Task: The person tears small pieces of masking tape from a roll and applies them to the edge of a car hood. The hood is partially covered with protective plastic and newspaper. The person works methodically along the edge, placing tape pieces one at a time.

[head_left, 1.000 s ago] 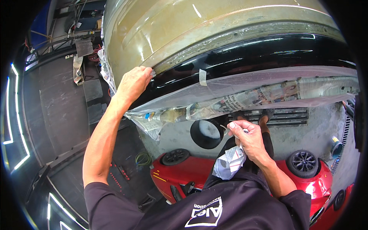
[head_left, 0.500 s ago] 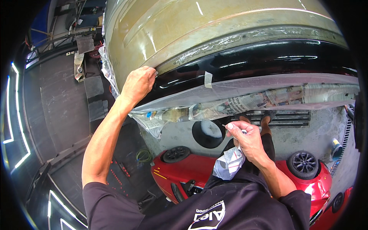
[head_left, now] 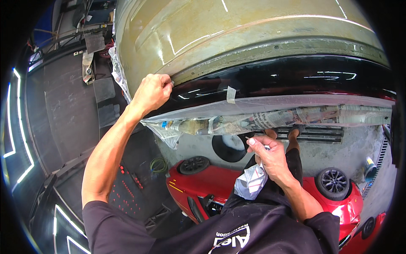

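Closest to me, my right hand (head_left: 270, 158) is curled shut on a wad of crumpled white paper (head_left: 251, 183), which hangs below my palm, while thumb and forefinger pinch something small and pale that I cannot make out. It hovers just under the strip of newspaper masking (head_left: 296, 118) taped along the car body (head_left: 237, 38). Further out, my left hand (head_left: 153, 91) is stretched up and to the left, fingers closed together and pressed against the seam where the dull sanded panel meets the glossy black band (head_left: 296, 78). A short piece of masking tape (head_left: 231, 94) sticks to that band, between my two hands. Compared with a second ago, my left hand sits a little further right along the seam; my right has barely shifted.
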A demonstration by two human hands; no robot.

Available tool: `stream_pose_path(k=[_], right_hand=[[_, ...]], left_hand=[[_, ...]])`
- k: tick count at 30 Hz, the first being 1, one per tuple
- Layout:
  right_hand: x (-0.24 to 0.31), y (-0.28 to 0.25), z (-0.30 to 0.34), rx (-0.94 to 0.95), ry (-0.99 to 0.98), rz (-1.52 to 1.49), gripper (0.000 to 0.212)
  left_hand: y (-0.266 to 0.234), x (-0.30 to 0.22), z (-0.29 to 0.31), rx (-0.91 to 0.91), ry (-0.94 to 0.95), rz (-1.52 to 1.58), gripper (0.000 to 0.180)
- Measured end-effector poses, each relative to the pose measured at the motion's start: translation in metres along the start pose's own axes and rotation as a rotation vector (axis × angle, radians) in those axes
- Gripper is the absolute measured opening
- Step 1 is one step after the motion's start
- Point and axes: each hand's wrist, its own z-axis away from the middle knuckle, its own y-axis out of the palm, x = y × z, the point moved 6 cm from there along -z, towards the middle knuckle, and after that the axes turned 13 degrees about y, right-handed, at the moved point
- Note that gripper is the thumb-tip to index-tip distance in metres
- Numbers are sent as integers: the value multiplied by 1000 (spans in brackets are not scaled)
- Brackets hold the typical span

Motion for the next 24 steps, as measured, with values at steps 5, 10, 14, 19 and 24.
stream_pose_path(k=[5, 10, 14, 19, 24], right_hand=[[3, -1, -1, 14, 32, -11, 33], [-3, -9, 1, 12, 8, -39, 38], [-4, -7, 11, 12, 32, -18, 33], [-6, -16, 31, -21, -7, 20, 29], [-11, -23, 34, -53, -30, 41, 28]], left_hand=[[10, 21, -3, 32, -268, 171, 19], [25, 35, 11, -28, -647, 658, 10], [33, 32, 15, -87, -585, 609, 17], [13, 39, 34, -155, -375, 437, 28], [-12, 15, 28, -104, -224, 205, 31]])
